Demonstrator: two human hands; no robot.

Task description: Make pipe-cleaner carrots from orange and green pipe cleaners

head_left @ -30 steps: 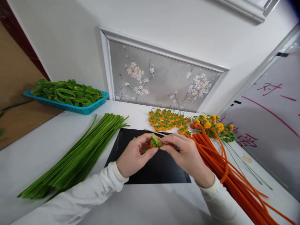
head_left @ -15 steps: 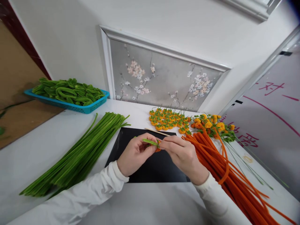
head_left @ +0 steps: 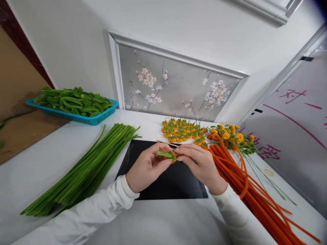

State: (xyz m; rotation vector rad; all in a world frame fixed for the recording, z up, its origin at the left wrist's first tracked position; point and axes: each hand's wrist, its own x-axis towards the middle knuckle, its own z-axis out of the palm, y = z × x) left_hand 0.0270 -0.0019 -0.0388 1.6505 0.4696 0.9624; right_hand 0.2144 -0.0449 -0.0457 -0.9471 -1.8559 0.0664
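Over the black mat, my left hand is closed on a small orange pipe-cleaner pumpkin with a green pipe-cleaner piece on top. The fingertips of my right hand pinch at the right side of the same pumpkin; the exact spot they grip is partly hidden. Just behind my hands a thin wooden stick lies at the mat's far edge. Beyond it, many finished-looking small orange pumpkins with green tops stand in rows on the white table.
To the left lies a bundle of green pipe cleaners, with a blue basket of folded green pieces behind it. Orange pipe cleaners spread along the right, near yellow and orange pipe-cleaner flowers. A wall with a framed panel rises behind.
My right fingers have shifted slightly on the pumpkin and its green top now shows more. The green piece has tilted a little. My left hand stays nearly in place.
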